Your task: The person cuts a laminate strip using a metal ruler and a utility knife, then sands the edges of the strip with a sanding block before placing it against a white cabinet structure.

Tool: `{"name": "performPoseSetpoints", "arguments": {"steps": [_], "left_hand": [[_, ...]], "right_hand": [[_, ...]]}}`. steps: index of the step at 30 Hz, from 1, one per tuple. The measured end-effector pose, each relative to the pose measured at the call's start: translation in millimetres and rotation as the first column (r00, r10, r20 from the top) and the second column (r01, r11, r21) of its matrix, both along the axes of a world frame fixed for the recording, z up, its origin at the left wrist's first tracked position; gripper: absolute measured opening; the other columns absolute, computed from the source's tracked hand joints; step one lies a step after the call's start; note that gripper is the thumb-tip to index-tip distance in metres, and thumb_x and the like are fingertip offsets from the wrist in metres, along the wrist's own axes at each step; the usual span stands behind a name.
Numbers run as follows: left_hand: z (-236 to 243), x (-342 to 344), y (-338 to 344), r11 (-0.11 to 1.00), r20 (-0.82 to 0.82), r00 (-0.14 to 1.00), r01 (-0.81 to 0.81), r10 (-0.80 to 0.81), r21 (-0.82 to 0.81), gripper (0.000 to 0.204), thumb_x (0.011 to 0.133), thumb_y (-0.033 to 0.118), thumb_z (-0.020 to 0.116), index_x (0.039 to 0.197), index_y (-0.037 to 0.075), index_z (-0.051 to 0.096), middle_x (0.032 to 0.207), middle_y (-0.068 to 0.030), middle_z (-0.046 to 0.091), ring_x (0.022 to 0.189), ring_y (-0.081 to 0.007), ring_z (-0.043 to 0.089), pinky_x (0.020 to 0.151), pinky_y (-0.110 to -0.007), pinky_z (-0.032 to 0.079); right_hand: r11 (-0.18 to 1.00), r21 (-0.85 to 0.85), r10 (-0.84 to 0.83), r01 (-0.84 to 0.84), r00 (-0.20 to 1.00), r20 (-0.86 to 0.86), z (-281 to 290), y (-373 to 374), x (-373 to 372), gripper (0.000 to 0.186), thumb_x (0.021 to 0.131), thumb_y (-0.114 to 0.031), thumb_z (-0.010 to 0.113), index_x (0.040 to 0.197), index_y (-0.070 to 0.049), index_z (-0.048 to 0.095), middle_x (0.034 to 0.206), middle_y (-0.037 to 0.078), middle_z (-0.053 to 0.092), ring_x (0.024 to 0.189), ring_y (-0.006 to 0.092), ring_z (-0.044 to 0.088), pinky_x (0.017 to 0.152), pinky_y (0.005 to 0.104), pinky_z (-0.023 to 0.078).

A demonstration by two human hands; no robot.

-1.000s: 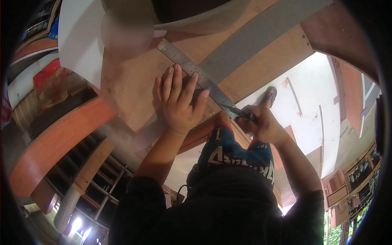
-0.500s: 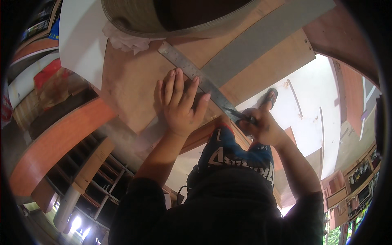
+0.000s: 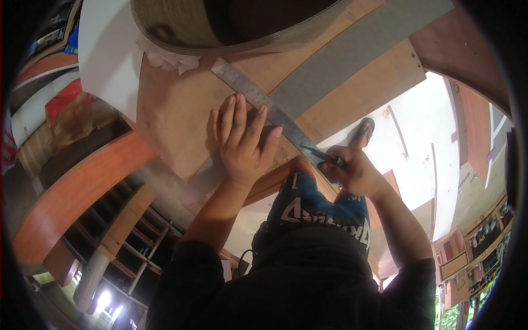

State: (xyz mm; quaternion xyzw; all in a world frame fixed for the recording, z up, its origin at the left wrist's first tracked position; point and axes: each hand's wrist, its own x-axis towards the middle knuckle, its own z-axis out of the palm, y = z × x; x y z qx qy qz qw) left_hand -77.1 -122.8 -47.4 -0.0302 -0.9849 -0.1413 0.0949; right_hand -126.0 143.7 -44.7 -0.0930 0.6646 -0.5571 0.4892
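A steel ruler [image 3: 231,74] lies diagonally across a plywood board [image 3: 170,126] and over the end of a long grey strip [image 3: 341,55]. My left hand [image 3: 242,148] rests flat beside the ruler, fingers slightly spread, with fingertips on or against its edge. In my right hand [image 3: 352,173] is a dark-handled blade [image 3: 311,151], its tip on or just above the ruler's lower end. A crumpled white paper or cloth [image 3: 170,58] lies near the ruler's upper end, below a large curved object with a layered rim [image 3: 192,41].
White sheet [image 3: 107,55] at upper left; curved orange-brown panel [image 3: 82,195] and dark slatted framework at lower left. My sandalled foot [image 3: 366,129] is on a white surface at right, near thin strips [image 3: 433,170]. Cluttered shelving [image 3: 484,236] stands at far right.
My left hand has shifted slightly down since a second ago. The crumpled white item, blurred earlier, shows clearly. My right hand keeps hold of the blade in almost the same position.
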Motion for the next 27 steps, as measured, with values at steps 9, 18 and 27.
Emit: {"name": "performPoseSetpoints", "arguments": {"steps": [9, 18, 27], "left_hand": [[-0.3, 0.5, -0.7, 1.000, 0.006, 1.000, 0.003, -0.003, -0.004, 0.047, 0.087, 0.032, 0.073, 0.127, 0.008, 0.069, 0.146, -0.0224, 0.053, 0.139, -0.0382, 0.045, 0.119, -0.053, 0.022], [0.3, -1.0, 1.7, 1.000, -0.010, 1.000, -0.002, 0.002, -0.004, 0.049, 0.086, 0.033, 0.074, 0.129, 0.008, 0.068, 0.146, -0.0218, 0.053, 0.140, -0.0376, 0.045, 0.118, -0.052, 0.023], [2.6, -1.1, 3.2, 1.000, -0.004, 1.000, -0.010, 0.010, -0.010, 0.049, 0.086, 0.034, 0.074, 0.127, 0.008, 0.069, 0.146, -0.0214, 0.054, 0.139, -0.0371, 0.046, 0.118, -0.051, 0.024]], "right_hand": [[1.000, 0.000, 0.000, 0.000, 1.000, -0.004, -1.2, 0.7, 1.3, 0.013, 0.094, -0.010, 0.066, 0.094, 0.003, 0.065, 0.069, 0.010, 0.060, 0.065, 0.0191, 0.060, 0.063, 0.0343, 0.044], [0.999, -0.027, -0.021, 0.021, 1.000, 0.017, 2.4, -0.1, 0.2, 0.012, 0.093, -0.008, 0.065, 0.093, 0.003, 0.064, 0.074, 0.011, 0.061, 0.066, 0.0192, 0.061, 0.063, 0.0337, 0.045], [1.000, -0.027, 0.016, -0.015, 1.000, 0.017, 1.7, 2.8, -3.3, 0.014, 0.095, -0.010, 0.065, 0.094, 0.004, 0.065, 0.073, 0.009, 0.060, 0.069, 0.0179, 0.061, 0.067, 0.0332, 0.046]]}}
